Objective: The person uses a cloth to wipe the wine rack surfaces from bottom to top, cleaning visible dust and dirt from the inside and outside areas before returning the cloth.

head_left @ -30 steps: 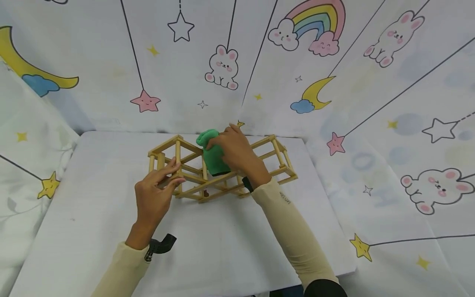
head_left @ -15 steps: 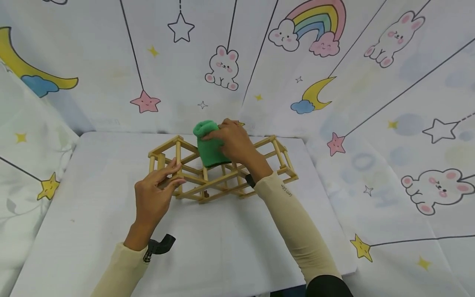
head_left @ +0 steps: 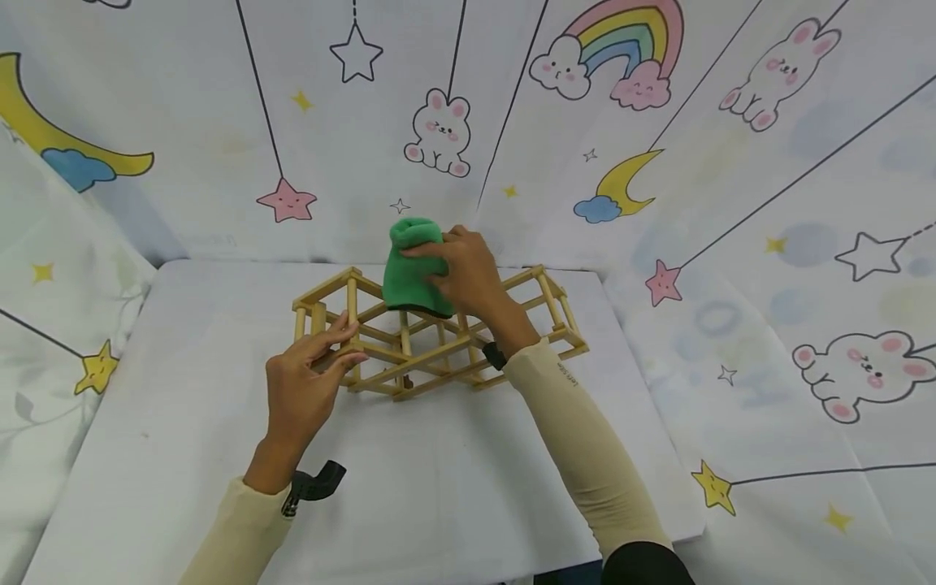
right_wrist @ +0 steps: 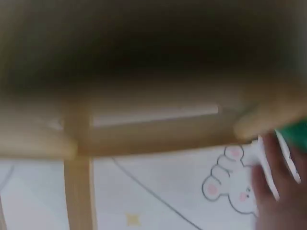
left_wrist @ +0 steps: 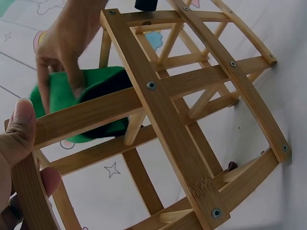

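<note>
Since a second ago my right hand (head_left: 468, 276) has lifted the green cloth (head_left: 413, 268) higher, so it now rides above the top rails of the wooden rack (head_left: 439, 341) rather than down among them; my left hand (head_left: 303, 390) has not shifted.

Left side: left hand grips the near left corner of the rack, thumb and fingers curled round a bamboo rail. From the left wrist view the thumb (left_wrist: 19, 129) lies against the slat. Rack sits on the white table (head_left: 183, 455), its long axis running left to right across my view.

Centre: green cloth is well apart from the left hand, up and to its right, over the rack's middle. It is a rolled bundle, long axis near upright, rounded folded end pointing up toward the printed backdrop (head_left: 439, 130), dark lower edge pointing down at the rack.

Right: right hand pinches the cloth from its right side, fingers wrapped over the upper part, thumb side hidden. Right wrist view is blurred; only a green edge (right_wrist: 295, 136) and rack slats show.
</note>
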Action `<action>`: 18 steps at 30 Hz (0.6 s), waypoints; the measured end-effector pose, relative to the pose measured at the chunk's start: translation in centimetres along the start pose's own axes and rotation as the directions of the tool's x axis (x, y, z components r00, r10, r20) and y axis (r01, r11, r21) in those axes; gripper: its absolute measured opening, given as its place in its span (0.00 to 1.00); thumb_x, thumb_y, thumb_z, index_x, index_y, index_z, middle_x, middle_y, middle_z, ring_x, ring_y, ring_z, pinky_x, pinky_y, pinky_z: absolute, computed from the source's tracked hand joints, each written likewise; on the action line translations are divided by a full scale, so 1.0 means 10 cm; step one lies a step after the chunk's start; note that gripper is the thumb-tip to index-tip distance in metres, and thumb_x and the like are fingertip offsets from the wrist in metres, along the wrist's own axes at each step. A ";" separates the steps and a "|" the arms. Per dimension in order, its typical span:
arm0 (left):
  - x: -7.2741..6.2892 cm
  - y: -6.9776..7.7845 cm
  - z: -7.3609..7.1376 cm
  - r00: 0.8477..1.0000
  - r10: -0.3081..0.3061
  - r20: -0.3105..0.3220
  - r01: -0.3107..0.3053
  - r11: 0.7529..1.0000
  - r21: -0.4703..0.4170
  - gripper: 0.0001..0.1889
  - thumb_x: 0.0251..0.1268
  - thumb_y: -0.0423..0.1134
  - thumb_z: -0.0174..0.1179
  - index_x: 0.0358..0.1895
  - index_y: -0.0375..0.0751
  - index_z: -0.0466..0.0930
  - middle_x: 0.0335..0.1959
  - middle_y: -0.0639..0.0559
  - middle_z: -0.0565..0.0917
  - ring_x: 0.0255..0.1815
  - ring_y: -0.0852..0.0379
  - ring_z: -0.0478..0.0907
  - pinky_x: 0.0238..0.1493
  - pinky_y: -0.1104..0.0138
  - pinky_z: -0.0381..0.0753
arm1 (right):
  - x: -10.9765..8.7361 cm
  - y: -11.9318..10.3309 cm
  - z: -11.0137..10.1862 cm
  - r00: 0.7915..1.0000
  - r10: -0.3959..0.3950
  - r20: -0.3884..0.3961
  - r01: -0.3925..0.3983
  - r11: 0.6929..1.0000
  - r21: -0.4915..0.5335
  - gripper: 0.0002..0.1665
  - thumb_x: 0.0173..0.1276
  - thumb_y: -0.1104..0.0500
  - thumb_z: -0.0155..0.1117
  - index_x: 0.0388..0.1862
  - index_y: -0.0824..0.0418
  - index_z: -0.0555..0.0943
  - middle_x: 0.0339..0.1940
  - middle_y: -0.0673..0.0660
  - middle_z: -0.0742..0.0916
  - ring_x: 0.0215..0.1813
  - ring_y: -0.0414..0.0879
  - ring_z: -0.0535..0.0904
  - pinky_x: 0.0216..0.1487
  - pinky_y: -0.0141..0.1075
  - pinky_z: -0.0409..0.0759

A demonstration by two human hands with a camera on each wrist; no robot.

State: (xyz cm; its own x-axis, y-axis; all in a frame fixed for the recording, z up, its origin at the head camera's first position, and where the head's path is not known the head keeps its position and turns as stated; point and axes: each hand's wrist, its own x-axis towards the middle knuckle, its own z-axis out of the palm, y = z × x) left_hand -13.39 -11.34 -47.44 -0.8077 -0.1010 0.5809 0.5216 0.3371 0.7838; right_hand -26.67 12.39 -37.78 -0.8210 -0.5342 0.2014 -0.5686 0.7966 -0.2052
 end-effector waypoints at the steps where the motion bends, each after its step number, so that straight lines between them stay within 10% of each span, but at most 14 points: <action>1: 0.00 0.00 0.00 1.000 -0.001 0.001 0.001 1.000 0.000 0.25 0.53 0.26 0.79 0.57 0.35 0.89 0.58 0.39 0.89 0.57 0.40 0.89 0.50 0.82 0.82 | 0.00 0.00 0.00 0.999 -0.004 0.051 0.004 1.000 -0.008 0.28 0.62 0.60 0.84 0.60 0.40 0.90 0.58 0.51 0.92 0.53 0.51 0.81 0.61 0.48 0.79; 4: 0.00 0.00 -0.01 1.000 -0.006 0.003 0.006 1.000 0.000 0.25 0.52 0.26 0.79 0.57 0.35 0.89 0.58 0.39 0.89 0.58 0.39 0.88 0.50 0.82 0.82 | -0.01 0.02 0.02 0.984 -0.031 0.174 0.046 0.995 -0.087 0.28 0.63 0.60 0.83 0.60 0.38 0.90 0.55 0.49 0.93 0.54 0.49 0.80 0.68 0.48 0.76; 9: -0.01 0.01 -0.02 1.000 -0.019 0.009 0.019 1.000 -0.005 0.25 0.52 0.25 0.79 0.57 0.36 0.90 0.58 0.38 0.89 0.59 0.41 0.88 0.51 0.81 0.82 | -0.03 0.03 0.05 0.995 -0.066 -0.074 0.061 0.996 -0.068 0.29 0.64 0.59 0.83 0.61 0.37 0.89 0.56 0.53 0.93 0.53 0.51 0.79 0.69 0.51 0.74; 15: 0.00 0.01 -0.01 1.000 -0.026 0.013 0.026 0.999 -0.034 0.25 0.52 0.24 0.79 0.57 0.35 0.90 0.57 0.37 0.89 0.60 0.51 0.88 0.51 0.79 0.83 | -0.04 0.04 0.06 0.996 -0.040 0.074 0.048 0.992 -0.113 0.29 0.63 0.59 0.83 0.60 0.35 0.89 0.54 0.48 0.93 0.54 0.49 0.80 0.72 0.51 0.71; 18: 0.01 0.02 -0.01 0.999 -0.033 0.015 0.034 0.999 -0.033 0.25 0.52 0.24 0.79 0.56 0.35 0.90 0.57 0.37 0.89 0.60 0.53 0.88 0.51 0.79 0.83 | -0.03 0.03 0.03 0.999 -0.043 -0.014 0.041 0.994 -0.103 0.30 0.64 0.58 0.83 0.62 0.35 0.88 0.56 0.50 0.93 0.54 0.50 0.81 0.74 0.51 0.71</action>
State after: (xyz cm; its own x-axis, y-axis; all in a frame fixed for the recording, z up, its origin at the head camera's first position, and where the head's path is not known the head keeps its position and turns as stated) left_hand -13.35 -11.34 -47.23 -0.8286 -0.0985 0.5512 0.5029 0.3020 0.8099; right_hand -26.60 12.69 -38.23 -0.7951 -0.5638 0.2234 -0.5936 0.7989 -0.0966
